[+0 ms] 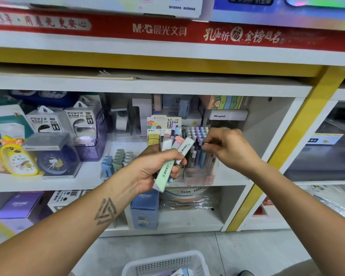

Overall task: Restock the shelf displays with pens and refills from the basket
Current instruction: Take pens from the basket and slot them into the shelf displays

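— Where's the stock right now?

— The left hand (157, 168) is clamped round a fan of slim pastel cardboard refill boxes (174, 154) — mint, white, pink — held up in front of the clear acrylic pen display (197, 156) on the white middle shelf (267, 176). More boxes lie in the white perforated plastic basket (165, 263) on the floor below.

— And the right hand (227, 148)?

— Its fingertips are pinched together on one small pastel piece at the top of the upright pens; I can't tell exactly what.

— What could go wrong?

— I'd judge the bundle is the risk: the boxes splay loosely, so one could slide out and drop. Reaching among tightly packed pens could also tip neighbours over.
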{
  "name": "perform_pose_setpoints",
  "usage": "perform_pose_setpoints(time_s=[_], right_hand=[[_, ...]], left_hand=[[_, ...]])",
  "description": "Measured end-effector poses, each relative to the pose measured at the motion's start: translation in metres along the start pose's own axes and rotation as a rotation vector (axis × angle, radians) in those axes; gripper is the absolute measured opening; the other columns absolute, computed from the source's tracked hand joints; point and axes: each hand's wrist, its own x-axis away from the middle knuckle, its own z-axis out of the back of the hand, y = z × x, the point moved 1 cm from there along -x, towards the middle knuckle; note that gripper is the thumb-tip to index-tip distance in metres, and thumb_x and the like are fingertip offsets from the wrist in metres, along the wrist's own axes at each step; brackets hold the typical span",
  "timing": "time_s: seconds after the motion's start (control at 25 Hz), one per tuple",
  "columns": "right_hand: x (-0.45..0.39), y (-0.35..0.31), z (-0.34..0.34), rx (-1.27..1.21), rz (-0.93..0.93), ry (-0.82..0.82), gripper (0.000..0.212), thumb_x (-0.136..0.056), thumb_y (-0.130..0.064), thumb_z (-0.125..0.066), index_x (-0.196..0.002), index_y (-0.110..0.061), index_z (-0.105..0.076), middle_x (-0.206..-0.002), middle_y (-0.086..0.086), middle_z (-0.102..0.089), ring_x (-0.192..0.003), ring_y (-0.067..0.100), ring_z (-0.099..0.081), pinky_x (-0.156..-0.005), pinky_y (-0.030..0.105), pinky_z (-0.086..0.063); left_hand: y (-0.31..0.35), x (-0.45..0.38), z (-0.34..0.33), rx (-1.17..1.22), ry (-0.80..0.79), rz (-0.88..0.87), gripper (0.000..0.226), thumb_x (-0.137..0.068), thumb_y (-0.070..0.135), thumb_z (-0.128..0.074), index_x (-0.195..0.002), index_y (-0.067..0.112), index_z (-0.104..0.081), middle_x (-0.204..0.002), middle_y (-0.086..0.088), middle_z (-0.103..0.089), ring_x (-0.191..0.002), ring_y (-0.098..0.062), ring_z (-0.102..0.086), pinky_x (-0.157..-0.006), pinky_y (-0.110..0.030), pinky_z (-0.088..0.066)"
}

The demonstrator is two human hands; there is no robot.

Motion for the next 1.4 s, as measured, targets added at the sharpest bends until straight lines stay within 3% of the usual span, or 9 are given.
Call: perform_pose_setpoints(time_s=[0.16, 0.36, 0.44, 0.56, 0.72, 0.84, 1.16, 1.24, 1.4], right_hand=[[-0.001, 0.006, 0.002, 0.083, 0.003, 0.001, 0.01, -0.087, -0.017, -0.076, -0.079, -0.012, -0.072, -0.076, -0.002, -0.067, -0.072, 0.013, -0.062, -0.068, 0.036, -0.052], [-0.005, 0.001, 0.0, 0.368, 0.026, -0.103, 0.022, -0.097, -0.026, -0.063, -0.098, -0.01, -0.077, -0.097, 0.005, -0.059, -0.096, 0.022, -0.054, -0.081, 0.041, -0.047], [-0.004, -0.012, 0.0, 0.149, -0.017, -0.043, 0.023, -0.099, -0.027, -0.058, -0.099, -0.012, -0.076, -0.088, 0.004, -0.064, -0.081, 0.018, -0.058, -0.07, 0.038, -0.049], [-0.003, -0.036, -0.006, -0.521, -0.253, -0.037, 0.017, -0.098, -0.03, -0.063, -0.095, -0.016, -0.073, -0.073, 0.007, -0.072, -0.054, 0.015, -0.058, -0.045, 0.026, -0.043], [-0.004, -0.047, -0.016, -0.906, -0.399, -0.076, 0.014, -0.086, -0.004, -0.072, -0.094, 0.005, -0.065, -0.077, 0.022, -0.072, -0.057, 0.021, -0.066, -0.052, 0.024, -0.056], [-0.006, -0.045, -0.013, -1.106, -0.445, -0.062, 0.01, -0.083, 0.002, -0.071, -0.09, 0.002, -0.064, -0.079, 0.022, -0.072, -0.071, 0.028, -0.074, -0.061, 0.023, -0.06], [-0.005, -0.067, -0.033, -0.753, -0.198, -0.292, 0.023, -0.075, 0.01, -0.078, -0.08, -0.011, -0.073, -0.101, 0.013, -0.075, -0.089, 0.027, -0.07, -0.087, 0.04, -0.057], [-0.007, -0.077, -0.035, -0.639, -0.135, -0.274, 0.006, -0.083, -0.007, -0.077, -0.084, -0.011, -0.072, -0.095, 0.011, -0.074, -0.084, 0.024, -0.069, -0.083, 0.035, -0.057], [-0.014, -0.099, -0.03, -0.658, -0.01, -0.08, 0.039, -0.097, -0.028, -0.062, -0.062, -0.012, -0.065, -0.063, 0.009, -0.066, -0.061, 0.015, -0.061, -0.067, 0.021, -0.051]], left_hand=[[-0.002, -0.001, 0.003, 0.013, -0.02, -0.058, 0.017, -0.084, 0.002, -0.069, -0.1, -0.001, -0.068, -0.081, -0.016, -0.068, -0.05, -0.014, -0.05, -0.048, -0.025, -0.041], [-0.003, -0.005, 0.005, -0.002, -0.078, -0.112, 0.01, -0.078, 0.007, -0.074, -0.087, 0.01, -0.079, -0.083, -0.017, -0.07, -0.05, -0.014, -0.051, -0.048, -0.026, -0.042], [-0.002, -0.005, 0.006, -0.023, -0.087, -0.125, 0.015, -0.075, 0.01, -0.077, -0.09, 0.013, -0.079, -0.085, -0.018, -0.071, -0.051, -0.014, -0.051, -0.05, -0.026, -0.043], [0.0, -0.005, 0.008, -0.06, -0.046, -0.132, 0.02, -0.071, 0.014, -0.08, -0.091, 0.014, -0.078, -0.087, -0.019, -0.071, -0.052, -0.016, -0.052, -0.053, -0.027, -0.043], [0.006, 0.001, 0.016, -0.006, -0.005, -0.122, 0.032, -0.076, 0.015, -0.079, -0.105, 0.001, -0.072, -0.094, -0.023, -0.072, -0.05, -0.014, -0.051, -0.049, -0.025, -0.043], [0.014, 0.008, 0.027, 0.174, 0.016, -0.094, 0.046, -0.076, 0.015, -0.076, -0.116, -0.003, -0.063, -0.102, -0.028, -0.07, -0.045, -0.01, -0.047, -0.043, -0.022, -0.042], [0.024, 0.025, 0.05, 0.07, 0.259, -0.156, 0.014, -0.081, -0.007, -0.068, -0.091, -0.001, -0.061, -0.055, -0.011, -0.06, -0.039, -0.015, -0.048, -0.039, -0.022, -0.041], [0.026, 0.027, 0.056, -0.003, 0.349, -0.194, 0.016, -0.078, -0.011, -0.068, -0.086, 0.001, -0.062, -0.053, -0.01, -0.061, -0.039, -0.016, -0.049, -0.039, -0.022, -0.042], [0.032, 0.031, 0.07, 0.002, 0.453, -0.211, 0.02, -0.075, -0.012, -0.07, -0.09, 0.0, -0.064, -0.065, -0.018, -0.065, -0.042, -0.019, -0.051, -0.042, -0.024, -0.044]])
